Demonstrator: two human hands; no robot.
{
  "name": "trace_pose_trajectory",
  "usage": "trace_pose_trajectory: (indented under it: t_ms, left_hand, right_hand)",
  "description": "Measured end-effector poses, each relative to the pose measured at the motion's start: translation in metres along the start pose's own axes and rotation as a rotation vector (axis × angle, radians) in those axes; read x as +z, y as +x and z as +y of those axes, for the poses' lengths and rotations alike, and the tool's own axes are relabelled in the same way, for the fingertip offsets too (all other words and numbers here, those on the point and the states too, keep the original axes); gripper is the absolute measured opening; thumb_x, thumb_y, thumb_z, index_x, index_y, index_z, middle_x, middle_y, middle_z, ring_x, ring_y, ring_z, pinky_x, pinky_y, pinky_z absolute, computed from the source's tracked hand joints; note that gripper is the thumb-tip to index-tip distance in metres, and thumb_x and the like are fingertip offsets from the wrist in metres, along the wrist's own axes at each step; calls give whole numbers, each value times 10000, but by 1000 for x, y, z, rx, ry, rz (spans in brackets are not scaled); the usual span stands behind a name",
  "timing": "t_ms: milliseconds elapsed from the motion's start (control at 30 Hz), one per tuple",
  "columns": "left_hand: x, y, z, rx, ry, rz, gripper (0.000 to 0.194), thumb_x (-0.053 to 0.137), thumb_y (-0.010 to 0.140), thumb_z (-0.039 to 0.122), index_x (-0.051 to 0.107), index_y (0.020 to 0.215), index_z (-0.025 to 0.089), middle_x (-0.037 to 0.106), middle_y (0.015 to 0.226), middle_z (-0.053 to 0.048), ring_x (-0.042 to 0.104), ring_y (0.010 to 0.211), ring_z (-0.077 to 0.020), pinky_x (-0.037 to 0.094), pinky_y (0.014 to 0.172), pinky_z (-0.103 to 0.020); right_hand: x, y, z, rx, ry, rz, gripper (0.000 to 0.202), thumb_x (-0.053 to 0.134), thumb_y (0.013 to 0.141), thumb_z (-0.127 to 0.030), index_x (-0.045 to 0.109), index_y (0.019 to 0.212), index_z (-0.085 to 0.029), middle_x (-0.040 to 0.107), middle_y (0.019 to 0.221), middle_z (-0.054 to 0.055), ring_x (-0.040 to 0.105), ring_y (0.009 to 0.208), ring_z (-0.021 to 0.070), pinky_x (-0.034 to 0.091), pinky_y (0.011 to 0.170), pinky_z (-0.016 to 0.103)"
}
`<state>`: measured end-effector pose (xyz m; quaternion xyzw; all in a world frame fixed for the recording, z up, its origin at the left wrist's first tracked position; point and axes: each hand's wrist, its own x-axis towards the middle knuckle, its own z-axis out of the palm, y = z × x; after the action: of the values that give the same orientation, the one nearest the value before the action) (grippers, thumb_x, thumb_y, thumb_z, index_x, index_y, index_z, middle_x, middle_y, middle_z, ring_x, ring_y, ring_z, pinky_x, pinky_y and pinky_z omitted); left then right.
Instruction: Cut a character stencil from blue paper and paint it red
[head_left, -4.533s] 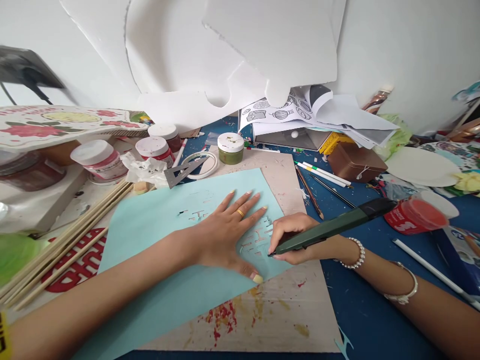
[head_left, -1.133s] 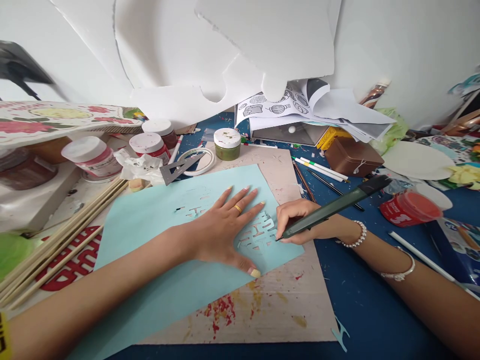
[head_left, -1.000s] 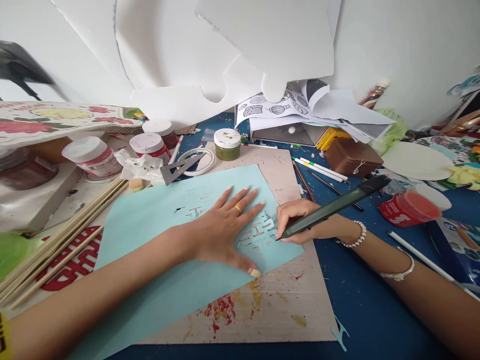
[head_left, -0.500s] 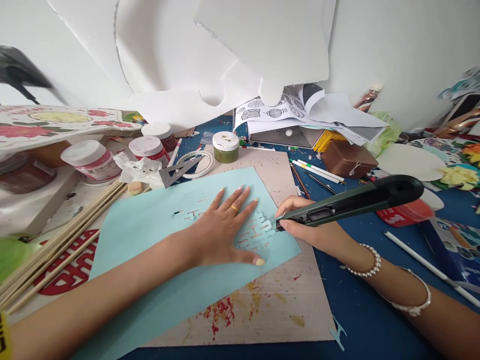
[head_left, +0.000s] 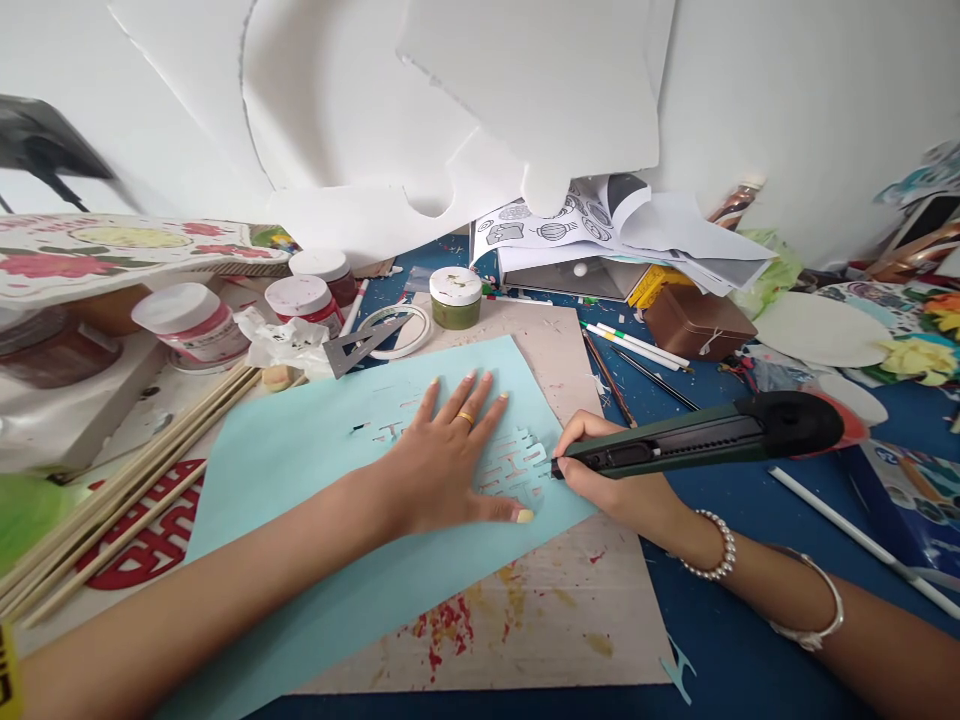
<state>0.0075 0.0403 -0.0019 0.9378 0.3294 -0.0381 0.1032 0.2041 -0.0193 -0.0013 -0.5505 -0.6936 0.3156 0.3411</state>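
Observation:
A light blue sheet of paper (head_left: 300,590) with a cut-out pattern lies on a stained cardboard sheet (head_left: 540,640). Flat on the paper rests my left hand (head_left: 442,460), fingers spread, hiding the middle of the pattern. My right hand (head_left: 615,475) grips a dark green utility knife (head_left: 697,435) near its blade end. The blade tip meets the paper at the right edge of the cut-outs, just beside my left fingers. The knife's handle points off to the right, and some of my right fingers are hidden behind it.
Wooden sticks (head_left: 127,490) lie over a red cut-out ornament (head_left: 150,540) at left. Paint jars (head_left: 187,325), a set square (head_left: 367,342), a tape roll (head_left: 416,335) and a green-paint jar (head_left: 455,300) stand behind. Pens (head_left: 637,345), a brown box (head_left: 697,320) and a white tube (head_left: 847,530) lie right.
The knife has tilted, its handle end dropping lower, and my right wrist has shifted slightly left and down. My left hand stays spread on the paper.

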Motion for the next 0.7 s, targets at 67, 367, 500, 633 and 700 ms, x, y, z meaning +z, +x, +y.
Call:
trace_pose_trajectory:
  t_ms: [67, 367, 500, 633, 700]
  left_hand:
    - [0, 0, 0, -3, -4, -3, 1043, 198, 632, 827, 89, 1376, 105, -83, 1400, -136, -87, 1278, -313, -45, 990, -514]
    - [-3, 2, 2, -18, -7, -28, 1057, 194, 620, 835, 88, 1376, 103, -89, 1399, -137, -94, 1277, -312, -57, 989, -509]
    - [-2, 1, 2, -14, -12, -24, 1057, 194, 625, 831, 94, 1376, 93, -82, 1402, -139, -86, 1276, -320, -63, 991, -503]
    - [-2, 0, 2, -16, -9, -18, 1056, 195, 623, 832, 97, 1376, 98, -79, 1402, -138, -86, 1276, -319, -66, 991, -504]
    - [-3, 0, 2, -20, -8, -23, 1061, 197, 618, 835, 97, 1376, 100, -80, 1400, -140, -88, 1276, -317, -62, 990, -507]
  right_hand:
    - [0, 0, 0, -3, -8, -1, 123, 484, 670, -64, 480, 666, -187, 503, 593, -40, 445, 510, 97, 339, 478, 199]
    - [3, -1, 1, 23, 25, 3, 131, 481, 665, -53, 475, 665, -184, 489, 588, -42, 436, 504, 90, 330, 464, 190]
    - [3, -2, 0, 46, 51, -12, 136, 477, 664, -49, 471, 660, -185, 480, 589, -43, 440, 510, 91, 333, 461, 188]
    - [3, -2, -2, 60, 49, -10, 137, 476, 658, -49, 466, 655, -186, 487, 593, -41, 445, 517, 94, 345, 470, 191]
    - [3, -2, -3, 83, 41, -13, 133, 474, 655, -52, 466, 654, -185, 493, 594, -38, 448, 519, 96, 351, 473, 194]
